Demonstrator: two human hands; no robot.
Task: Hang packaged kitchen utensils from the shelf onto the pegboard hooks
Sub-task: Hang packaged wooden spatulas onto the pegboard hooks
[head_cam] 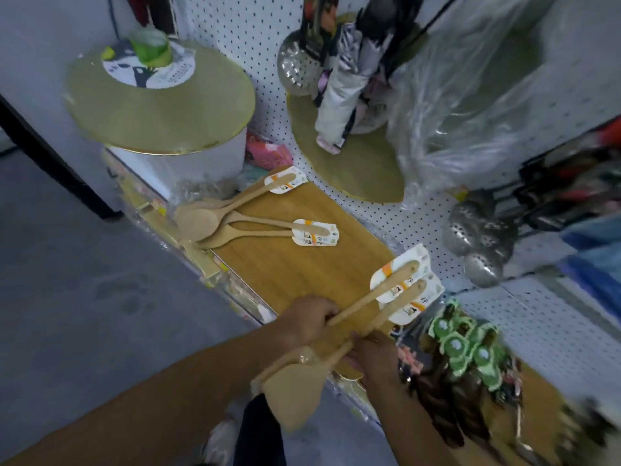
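Two wooden spatulas with white card tags are in my hands above the near end of the wooden shelf [302, 264]. My left hand [305, 322] grips the handle of the upper spatula [379, 290]. My right hand [378, 356] grips the handle of the lower spatula [400, 306], whose broad blade points down toward me. Several more tagged wooden spoons [235, 223] lie on the shelf's far end. The white pegboard [396, 216] runs along the shelf's right side.
Steel skimmers [477, 237] hang on the pegboard to the right. Green-tagged packages [467, 348] hang lower right. A round gold board [158, 109] sits on a white box at the far left; another gold board [356, 163], umbrellas and a plastic bag lean at the back.
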